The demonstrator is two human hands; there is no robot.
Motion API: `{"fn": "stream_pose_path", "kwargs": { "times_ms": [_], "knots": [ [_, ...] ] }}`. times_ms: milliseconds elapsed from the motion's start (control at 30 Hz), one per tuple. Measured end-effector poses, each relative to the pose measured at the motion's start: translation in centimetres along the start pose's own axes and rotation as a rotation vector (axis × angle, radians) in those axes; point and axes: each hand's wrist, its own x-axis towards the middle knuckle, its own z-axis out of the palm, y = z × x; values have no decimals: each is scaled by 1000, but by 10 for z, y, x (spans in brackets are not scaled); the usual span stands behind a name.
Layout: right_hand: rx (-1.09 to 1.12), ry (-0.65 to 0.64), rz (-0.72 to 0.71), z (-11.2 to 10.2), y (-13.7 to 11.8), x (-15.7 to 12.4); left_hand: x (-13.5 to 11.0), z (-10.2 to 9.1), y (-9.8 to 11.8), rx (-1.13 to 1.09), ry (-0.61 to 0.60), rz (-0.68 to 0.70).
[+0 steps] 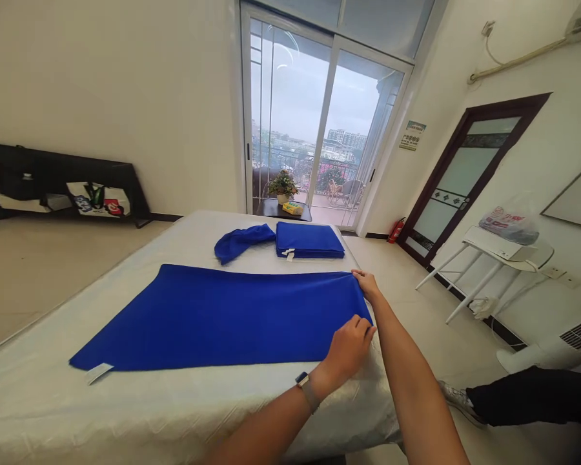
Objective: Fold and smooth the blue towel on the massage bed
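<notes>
A large blue towel [213, 316] lies spread flat across the white bed [53, 400], with a white tag at its near left corner. My left hand [351, 345] is closed on the towel's near right corner. At the far right corner, my right hand [365, 284] pinches the edge of the same towel. Both forearms reach in from the lower right. Farther back on the bed sit a neatly folded blue towel [308, 240] and, to its left, a crumpled blue towel [242, 241].
A glass balcony door [314, 123] stands behind the bed, with a small table and potted plant [283, 186]. A white folding table [498, 252] with a plastic bag is at the right. A person's dark-trousered leg [527, 400] reaches in at lower right. Bags lean on the left wall.
</notes>
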Motion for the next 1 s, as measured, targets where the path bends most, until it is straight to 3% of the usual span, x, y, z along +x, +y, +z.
{"fn": "stream_pose_path", "kwargs": {
  "times_ms": [100, 300, 400, 500, 600, 700, 833, 933, 1000],
  "knots": [
    [-24, 22, -6, -21, 8, 8, 9, 23, 22, -225, -60, -43],
    [-20, 121, 13, -70, 6, 15, 34, 44, 55, -611, 14, -180],
    [25, 153, 37, -81, -2, 12, 40, 36, 62, -794, 8, -249],
    [99, 133, 39, -69, -18, 8, 34, 7, 52, -852, 7, -243],
    [185, 59, 14, -32, -43, 4, 15, -41, 21, -768, 52, -208],
    [297, -80, -52, 27, -74, -6, -20, -101, -25, -700, 132, -264],
    [331, -339, -222, 133, -113, -34, -82, -184, -88, -575, 293, -458],
    [58, -443, -417, 223, -130, -60, -128, -236, -126, -363, 403, -608],
    [-144, -470, -580, 280, -133, -76, -153, -261, -146, -148, 413, -704]
  ]
}}
